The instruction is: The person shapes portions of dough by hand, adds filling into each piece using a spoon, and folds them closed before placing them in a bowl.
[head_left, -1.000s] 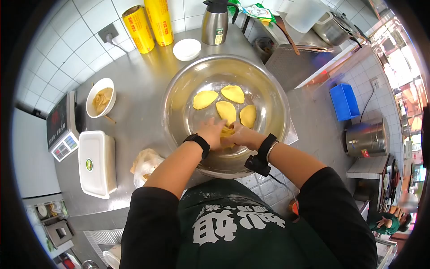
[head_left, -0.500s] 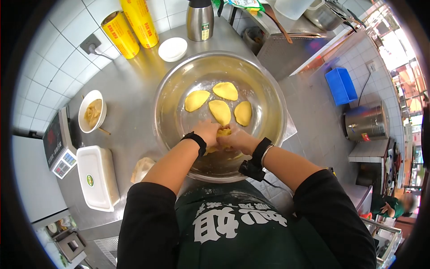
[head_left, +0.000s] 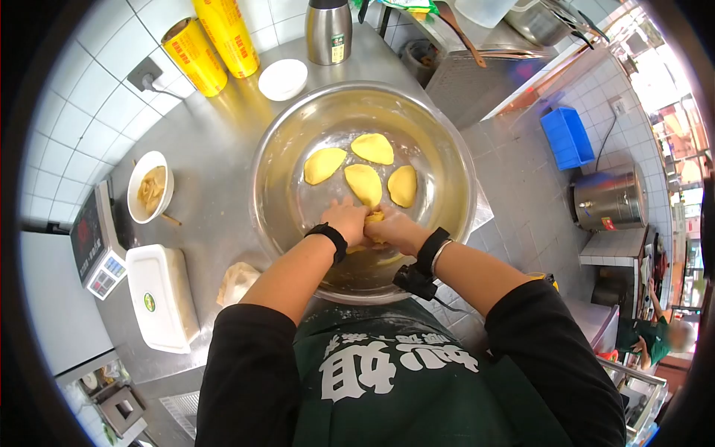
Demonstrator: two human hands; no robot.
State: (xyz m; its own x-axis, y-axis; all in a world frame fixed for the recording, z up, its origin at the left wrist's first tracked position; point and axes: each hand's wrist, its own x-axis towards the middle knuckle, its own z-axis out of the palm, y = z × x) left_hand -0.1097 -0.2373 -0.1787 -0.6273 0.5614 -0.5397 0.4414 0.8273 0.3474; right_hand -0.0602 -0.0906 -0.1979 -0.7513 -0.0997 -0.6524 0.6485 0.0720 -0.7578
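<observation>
A wide steel basin stands in front of me, its inside dusted with white flour. Several flat, half-round yellow dough pieces lie on its bottom. My left hand and my right hand meet in the near half of the basin. Between them they hold a lump of yellow dough, with fingers closed against it and largely covering it. More yellow shows under my hands, partly hidden. Both wrists wear black bands.
Left of the basin are a white bowl with chopsticks, a lidded white box and a scale. Behind stand a small white dish, yellow film rolls and a steel flask. A person is far right.
My fingers have shifted slightly around the dough, and the left-hand fingers look more spread. The view has moved a little. The dough pieces in the basin stay in place.
</observation>
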